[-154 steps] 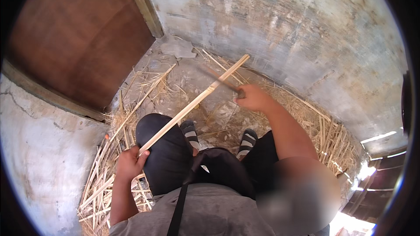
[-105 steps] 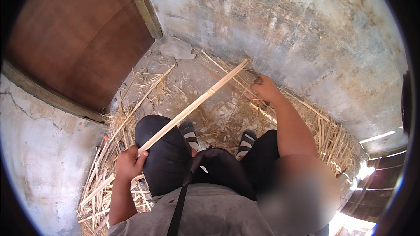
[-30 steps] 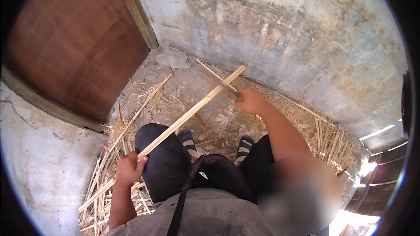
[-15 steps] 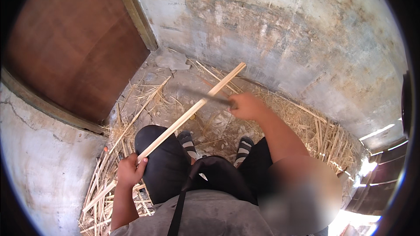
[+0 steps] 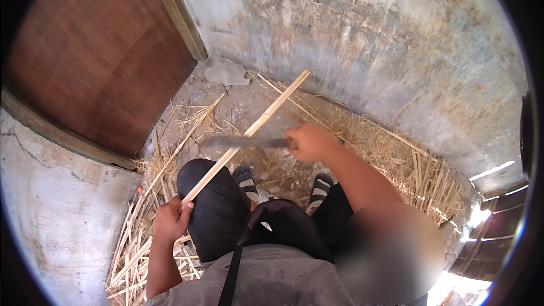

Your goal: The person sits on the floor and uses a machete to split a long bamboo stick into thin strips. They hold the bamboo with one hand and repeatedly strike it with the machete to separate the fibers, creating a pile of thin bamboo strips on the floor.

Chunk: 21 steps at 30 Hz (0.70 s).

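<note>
My left hand is closed around the near end of a long pale strip of split wood or bamboo, beside my left knee. The strip slants up and away to the right, its far end raised toward the wall. A long knife with a dark, blurred blade is gripped in my right hand. Its blade lies across the strip near the middle, pointing left. Whether the edge bites into the strip cannot be made out.
Pale shavings and split strips lie to my left. More shavings heap along the weathered wall at the right. A brown door panel stands at the far left. My feet in striped footwear rest on the dusty floor.
The knife and my right hand have moved along the strip toward me and a little left. The strip's far end has shifted slightly left and up; my left hand keeps its hold.
</note>
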Available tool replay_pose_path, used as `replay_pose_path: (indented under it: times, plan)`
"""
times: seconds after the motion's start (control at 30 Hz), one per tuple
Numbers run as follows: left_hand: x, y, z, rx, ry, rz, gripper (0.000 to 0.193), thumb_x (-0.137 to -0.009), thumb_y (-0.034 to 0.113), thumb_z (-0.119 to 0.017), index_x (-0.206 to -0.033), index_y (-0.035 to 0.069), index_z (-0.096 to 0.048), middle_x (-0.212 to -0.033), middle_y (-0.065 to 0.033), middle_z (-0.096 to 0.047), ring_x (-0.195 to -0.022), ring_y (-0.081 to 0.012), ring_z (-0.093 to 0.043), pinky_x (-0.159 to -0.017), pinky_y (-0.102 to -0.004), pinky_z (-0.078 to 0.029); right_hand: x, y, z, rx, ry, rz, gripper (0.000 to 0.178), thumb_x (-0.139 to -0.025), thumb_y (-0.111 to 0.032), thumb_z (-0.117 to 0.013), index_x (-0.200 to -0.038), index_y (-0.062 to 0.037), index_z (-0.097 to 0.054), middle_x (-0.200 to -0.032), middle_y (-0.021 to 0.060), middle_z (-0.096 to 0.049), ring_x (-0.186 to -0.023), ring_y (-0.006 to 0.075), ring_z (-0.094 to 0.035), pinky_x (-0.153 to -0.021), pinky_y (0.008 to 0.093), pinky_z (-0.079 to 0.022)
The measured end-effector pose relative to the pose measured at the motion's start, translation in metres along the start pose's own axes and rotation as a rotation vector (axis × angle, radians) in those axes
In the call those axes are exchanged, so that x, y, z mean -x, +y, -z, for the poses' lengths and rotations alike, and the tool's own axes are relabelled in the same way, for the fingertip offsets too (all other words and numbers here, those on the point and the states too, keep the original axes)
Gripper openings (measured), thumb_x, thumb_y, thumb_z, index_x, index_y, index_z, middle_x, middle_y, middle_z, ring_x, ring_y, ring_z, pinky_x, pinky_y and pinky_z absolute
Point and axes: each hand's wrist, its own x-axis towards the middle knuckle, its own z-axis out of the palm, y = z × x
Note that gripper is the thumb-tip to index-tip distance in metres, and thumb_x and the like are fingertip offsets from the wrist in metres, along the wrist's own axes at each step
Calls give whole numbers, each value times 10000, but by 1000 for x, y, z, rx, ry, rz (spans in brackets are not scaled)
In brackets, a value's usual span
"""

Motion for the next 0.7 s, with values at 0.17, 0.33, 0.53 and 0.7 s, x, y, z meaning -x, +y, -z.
replay_pose_path:
  times: [0.17, 0.33, 0.53, 0.7]
  plan:
    - [4, -7, 2, 62, -50, -23, 533, -975, 495, -655, -779, 4, -581, -615, -216, -599, -618, -438, -635, -572, -490, -474, -16, 41, -20, -254, 130, -94, 443, -849, -334, -769, -1173, -38, -712, -993, 240, -730, -916, 382, -723, -803, 469, -556]
    - [-3, -5, 9, 106, -115, -35, 526, -962, 477, -683, -780, -5, -578, -597, -209, -585, -596, -416, -631, -570, -467, -475, -10, 50, -9, -237, 147, -256, 427, -845, -333, -758, -1187, -83, -711, -930, 222, -729, -932, 393, -717, -828, 485, -558]
    - [-1, -5, 8, 137, -171, 18, 507, -950, 437, -709, -774, -15, -561, -607, -213, -586, -588, -401, -627, -569, -453, -474, 0, -21, 3, -29, -136, 27, 457, -871, -352, -749, -1210, -50, -698, -1008, 213, -736, -967, 406, -708, -853, 487, -554]
    - [1, -3, 6, 115, -134, -8, 506, -975, 425, -674, -759, -16, -551, -604, -221, -580, -582, -401, -620, -562, -458, -464, -13, 46, -14, -246, 113, -185, 488, -885, -372, -761, -1200, -7, -686, -1040, 213, -737, -986, 385, -713, -850, 483, -551]
